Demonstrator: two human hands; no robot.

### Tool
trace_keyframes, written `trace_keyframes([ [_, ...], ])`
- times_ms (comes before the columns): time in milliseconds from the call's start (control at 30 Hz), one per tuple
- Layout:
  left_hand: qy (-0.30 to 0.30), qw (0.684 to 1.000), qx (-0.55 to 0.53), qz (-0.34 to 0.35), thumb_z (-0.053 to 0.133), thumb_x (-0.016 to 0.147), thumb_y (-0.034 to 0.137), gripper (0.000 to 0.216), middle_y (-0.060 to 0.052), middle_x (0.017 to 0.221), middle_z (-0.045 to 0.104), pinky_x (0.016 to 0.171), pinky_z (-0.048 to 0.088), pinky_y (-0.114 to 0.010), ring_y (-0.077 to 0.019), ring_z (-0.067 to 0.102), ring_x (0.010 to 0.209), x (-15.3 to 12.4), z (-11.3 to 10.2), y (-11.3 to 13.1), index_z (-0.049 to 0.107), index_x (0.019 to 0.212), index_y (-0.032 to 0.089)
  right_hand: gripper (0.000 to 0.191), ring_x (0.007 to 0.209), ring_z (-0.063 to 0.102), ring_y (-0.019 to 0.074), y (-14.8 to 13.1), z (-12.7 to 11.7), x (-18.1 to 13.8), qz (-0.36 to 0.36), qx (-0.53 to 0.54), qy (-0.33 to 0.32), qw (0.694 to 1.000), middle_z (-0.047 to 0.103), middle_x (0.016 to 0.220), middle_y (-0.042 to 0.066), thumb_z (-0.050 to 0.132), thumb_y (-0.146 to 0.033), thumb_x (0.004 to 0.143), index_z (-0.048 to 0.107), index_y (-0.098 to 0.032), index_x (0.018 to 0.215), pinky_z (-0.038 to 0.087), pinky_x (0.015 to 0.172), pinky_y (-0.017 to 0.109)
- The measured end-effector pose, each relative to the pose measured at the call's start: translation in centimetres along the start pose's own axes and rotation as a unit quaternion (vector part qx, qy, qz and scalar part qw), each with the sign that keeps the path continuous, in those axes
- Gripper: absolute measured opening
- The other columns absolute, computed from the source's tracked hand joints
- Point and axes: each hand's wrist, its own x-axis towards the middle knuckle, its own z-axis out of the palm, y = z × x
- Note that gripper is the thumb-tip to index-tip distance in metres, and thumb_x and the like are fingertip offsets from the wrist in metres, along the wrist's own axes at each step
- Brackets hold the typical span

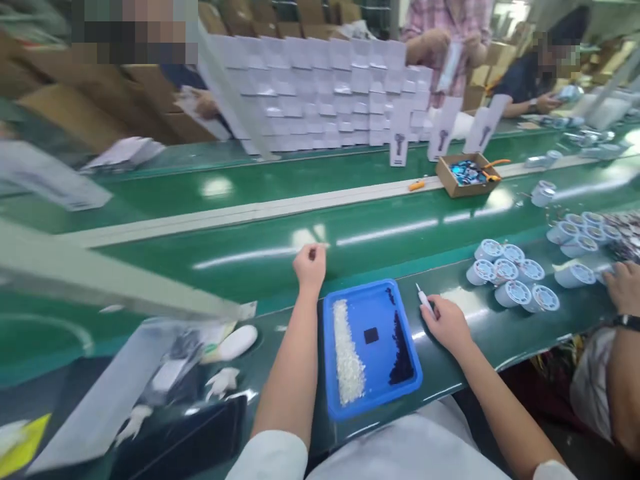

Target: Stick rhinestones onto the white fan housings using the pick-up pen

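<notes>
Blue plastic forms the shallow tray [377, 373] that lies between the person's two forearms, just nearer the body than the hands. The hands are well apart. The left hand [310, 267] is curled with thumb and fingers drawn together beyond the tray's far left corner, over the green surface [250, 267]; whether anything small is pinched there cannot be told. The right hand [447, 322], just right of the tray, is closed around a slim white pen-like tool [424, 299], its thin tip pointing away from the body and slightly left.

Inside the tray, a band of small white pieces [349, 360] runs along the left-hand side, and black pieces [401, 357] gather along the side nearest the right hand. One dark square [371, 335] (its nature is too small to tell) sits between them.

Beyond the right hand and further right stand pale blue round housings [505, 270] in a cluster, with a co-worker's hand [625, 287] past them. Farther ahead of both hands, toward the right, is an open cardboard box [465, 190] of small shiny pieces.
</notes>
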Motion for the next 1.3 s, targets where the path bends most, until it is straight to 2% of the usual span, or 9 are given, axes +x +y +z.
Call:
trace_keyframes([
  [167, 0.008, 0.997, -0.006, -0.075, 0.054, 0.076, 0.020, 0.015, 0.004, 0.053, 0.048, 0.060, 0.039, -0.025, -0.0125, 0.046, 0.054, 0.4, 0.8, -1.1, 0.052, 0.061, 0.018, 0.024, 0.061, 0.059, 0.0190, -1.2, -0.1, -0.3, 0.034, -0.042, -0.013, 0.998, 0.061, 0.060, 0.002, 0.047, -0.033, 0.090, 0.065, -0.018, 0.094, 0.037, 0.063, 0.028],
  [267, 0.016, 0.992, -0.021, -0.124, 0.058, 0.074, 0.014, 0.017, 0.004, 0.050, 0.048, 0.061, 0.039, -0.026, -0.0132, 0.048, 0.053, 0.6, 0.8, -0.6, 0.054, 0.058, 0.017, 0.020, 0.066, 0.062, 0.0198, -1.8, -0.1, -0.4, 0.047, -0.063, -0.020, 0.997, 0.066, 0.066, 0.003, 0.049, -0.033, 0.090, 0.063, -0.019, 0.095, 0.037, 0.064, 0.028],
  [467, 0.018, 0.985, -0.022, -0.171, 0.061, 0.070, 0.006, 0.020, 0.006, 0.043, 0.047, 0.056, 0.039, -0.025, -0.0119, 0.047, 0.047, 0.9, 1.1, 0.3, 0.053, 0.054, 0.016, 0.018, 0.067, 0.063, 0.0195, -2.1, -0.1, -0.6, 0.055, -0.082, -0.022, 0.995, 0.069, 0.070, 0.004, 0.050, -0.032, 0.090, 0.061, -0.019, 0.092, 0.036, 0.064, 0.028],
  [700, -0.005, 0.991, -0.048, -0.128, 0.060, 0.074, 0.014, 0.015, 0.005, 0.049, 0.051, 0.059, 0.041, -0.026, -0.0112, 0.050, 0.052, 0.5, 0.7, -0.3, 0.056, 0.060, 0.018, 0.020, 0.058, 0.058, 0.0173, -2.0, -0.4, -0.4, 0.048, -0.078, -0.012, 0.996, 0.060, 0.058, 0.000, 0.050, -0.034, 0.089, 0.062, -0.019, 0.093, 0.035, 0.061, 0.027],
  [833, -0.015, 0.988, -0.045, -0.150, 0.058, 0.078, 0.013, 0.017, 0.005, 0.052, 0.050, 0.062, 0.040, -0.026, -0.0101, 0.048, 0.053, 0.1, 0.5, 0.3, 0.055, 0.062, 0.016, 0.018, 0.054, 0.056, 0.0164, -2.0, -0.5, -0.4, 0.044, -0.073, -0.005, 0.996, 0.057, 0.056, -0.001, 0.051, -0.033, 0.089, 0.061, -0.019, 0.089, 0.034, 0.058, 0.027],
  [967, -0.010, 0.986, -0.055, -0.155, 0.059, 0.078, 0.012, 0.014, 0.006, 0.053, 0.050, 0.064, 0.040, -0.024, -0.0091, 0.049, 0.055, 0.5, 0.7, -0.1, 0.057, 0.064, 0.014, 0.019, 0.051, 0.053, 0.0151, -1.9, -0.8, -0.4, 0.030, -0.036, 0.010, 0.999, 0.054, 0.054, -0.003, 0.052, -0.036, 0.090, 0.062, -0.019, 0.089, 0.036, 0.057, 0.026],
  [1133, 0.008, 0.988, -0.042, -0.150, 0.058, 0.076, 0.013, 0.016, 0.007, 0.049, 0.049, 0.062, 0.041, -0.024, -0.0099, 0.049, 0.052, 0.6, 1.2, -1.2, 0.054, 0.061, 0.015, 0.021, 0.048, 0.050, 0.0136, -1.7, -0.5, -0.5, -0.001, 0.065, 0.102, 0.993, 0.051, 0.054, -0.003, 0.050, -0.037, 0.093, 0.062, -0.019, 0.091, 0.040, 0.053, 0.026],
  [1233, 0.021, 0.986, -0.030, -0.160, 0.056, 0.072, 0.010, 0.013, 0.008, 0.045, 0.047, 0.060, 0.041, -0.023, -0.0102, 0.048, 0.050, 0.4, 1.1, -0.8, 0.052, 0.061, 0.015, 0.019, 0.056, 0.055, 0.0155, -1.0, -0.8, -0.7, -0.014, 0.064, 0.215, 0.974, 0.056, 0.060, 0.000, 0.049, -0.033, 0.094, 0.062, -0.021, 0.088, 0.047, 0.059, 0.028],
  [1300, 0.029, 0.986, -0.027, -0.165, 0.055, 0.069, 0.008, 0.012, 0.008, 0.043, 0.045, 0.058, 0.041, -0.023, -0.0098, 0.047, 0.047, 0.3, 1.1, -0.3, 0.051, 0.061, 0.016, 0.019, 0.069, 0.061, 0.0193, 0.0, -1.8, -0.8, 0.019, 0.003, 0.305, 0.952, 0.063, 0.073, 0.005, 0.049, -0.032, 0.094, 0.063, -0.021, 0.091, 0.051, 0.070, 0.034],
])
